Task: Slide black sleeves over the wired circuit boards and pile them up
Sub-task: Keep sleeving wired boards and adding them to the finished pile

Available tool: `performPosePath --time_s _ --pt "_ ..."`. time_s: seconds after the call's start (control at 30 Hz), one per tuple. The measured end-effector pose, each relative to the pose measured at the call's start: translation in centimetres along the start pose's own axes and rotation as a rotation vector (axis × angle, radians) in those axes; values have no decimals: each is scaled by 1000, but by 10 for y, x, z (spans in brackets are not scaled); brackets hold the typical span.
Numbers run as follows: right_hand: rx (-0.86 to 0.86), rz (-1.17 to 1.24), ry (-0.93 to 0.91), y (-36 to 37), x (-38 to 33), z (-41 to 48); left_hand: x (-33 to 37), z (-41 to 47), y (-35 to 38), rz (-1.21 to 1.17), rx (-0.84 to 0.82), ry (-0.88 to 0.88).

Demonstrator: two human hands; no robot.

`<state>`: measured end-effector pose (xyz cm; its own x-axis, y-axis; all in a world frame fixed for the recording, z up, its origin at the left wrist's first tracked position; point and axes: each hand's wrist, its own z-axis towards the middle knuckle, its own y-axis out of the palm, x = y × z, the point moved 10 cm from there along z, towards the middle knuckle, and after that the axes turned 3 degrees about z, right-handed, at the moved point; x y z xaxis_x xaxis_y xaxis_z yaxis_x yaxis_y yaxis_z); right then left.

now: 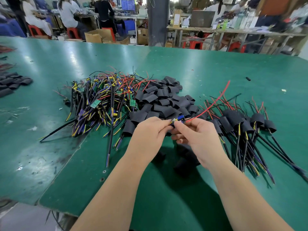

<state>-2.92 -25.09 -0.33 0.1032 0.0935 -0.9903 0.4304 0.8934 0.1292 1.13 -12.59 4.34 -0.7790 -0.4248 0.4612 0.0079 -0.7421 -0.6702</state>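
Small wired circuit board with blue component and long red lead (179, 118): just in front of the heap of loose black tubular sleeves (163, 100). Left hand (150, 132) and right hand (196, 135) both pinch it, fingertips meeting (something dark beneath, unclear). Left of the heap, tangled bare boards (100, 100); right of it, sleeved boards (241, 124). Glossy green tabletop (216, 67); far beyond the heap, red plastic stools (73, 32).

The bare left forearm (116, 180) and bare right forearm (241, 189) reach in over the near edge of the green desk (175, 197) and converge above its middle. The left hand (150, 130), fingers curled, pinches one end of a small wired circuit board with a blue component (179, 118). The right hand (198, 135) pinches the other end, its remaining fingers curled beneath.
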Motion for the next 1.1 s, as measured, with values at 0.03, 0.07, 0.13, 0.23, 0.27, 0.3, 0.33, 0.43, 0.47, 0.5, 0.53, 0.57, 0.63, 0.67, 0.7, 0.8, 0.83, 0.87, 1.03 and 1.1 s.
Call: performPosePath --time_s 0.03,0.07,0.13,0.23,0.27,0.3,0.33,0.43,0.47,0.5,0.53,0.57,0.63,0.67,0.7,0.8,0.83,0.87,1.03,1.1 --pt "-7 -28 -3 1 2 1 -1 1 6 43 -42 -13" --pt "-21 -59 -2 3 4 2 -4 0 13 88 -88 -34" --pt "-78 -153 18 8 7 6 -16 -1 25 154 -161 -115" --pt "-185 -484 9 16 7 16 -39 -4 28 211 -188 -291" --pt "-195 -624 -8 18 5 20 -45 -5 27 222 -189 -336" --pt "-190 -749 -30 20 3 24 -50 -6 24 226 -181 -370" --pt "-178 -850 -61 24 -1 29 -52 -6 20 226 -160 -391" --pt "-124 -1011 -151 46 -6 49 -53 -5 4 211 -34 -392" --pt "-103 -1034 -157 54 -4 57 -53 -5 -1 205 6 -387" --pt "-85 -1049 -142 61 0 65 -55 -5 -5 197 32 -385" --pt "-68 -1058 -106 65 8 72 -56 -5 -8 187 50 -382" --pt "-59 -1063 -63 69 17 79 -58 -6 -10 180 64 -383" --pt "-41 -1033 -24 73 28 87 -61 -8 -15 175 82 -390" --pt "-24 -971 -44 75 27 88 -62 -8 -16 174 89 -391" --pt "-8 -886 -72 77 24 88 -63 -8 -16 172 94 -389" --pt "45 -702 -91 72 13 84 -64 -7 -18 163 107 -386" --pt "77 -682 -97 65 10 82 -66 -7 -19 162 114 -393" --pt "122 -642 -90 55 7 78 -68 -8 -21 166 120 -405" --pt "182 -165 11 -2 3 56 -75 -7 -17 148 70 -425" --pt "117 109 3 -16 -6 43 -74 -5 -13 123 37 -411"
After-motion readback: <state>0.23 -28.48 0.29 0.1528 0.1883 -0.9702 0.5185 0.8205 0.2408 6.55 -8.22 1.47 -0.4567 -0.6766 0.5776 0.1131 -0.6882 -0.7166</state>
